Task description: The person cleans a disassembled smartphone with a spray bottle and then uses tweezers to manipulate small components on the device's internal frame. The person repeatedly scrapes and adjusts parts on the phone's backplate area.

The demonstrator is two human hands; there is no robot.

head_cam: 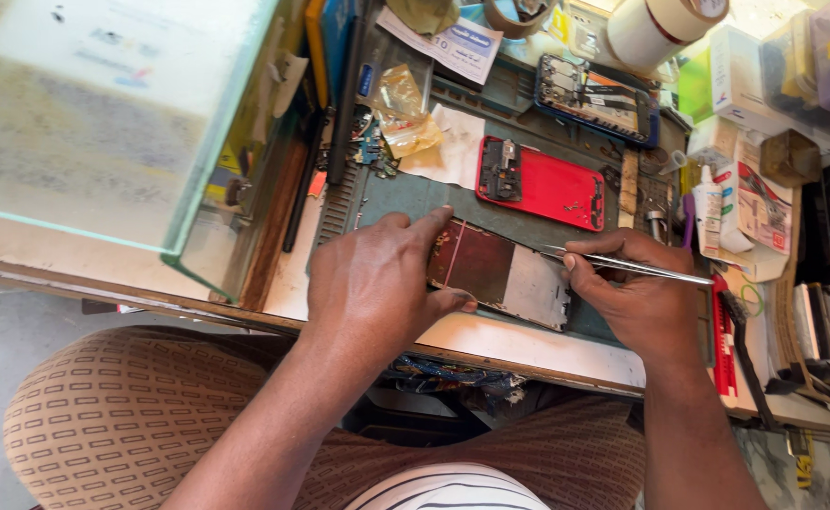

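An opened phone body (500,274) is pinned flat on the grey work mat (406,198) by the left hand (377,279), fingers clamped on its edges. Metal tweezers (623,266) are pinched in the right hand (632,293). A red back cover (552,189) lies at one o'clock.

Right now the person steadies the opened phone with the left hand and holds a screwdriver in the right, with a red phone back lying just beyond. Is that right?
Not quite. The right hand holds thin metal tweezers, not a screwdriver. The rest holds: the left hand steadies the opened phone, and the red phone back lies just beyond it. The head view shows this.
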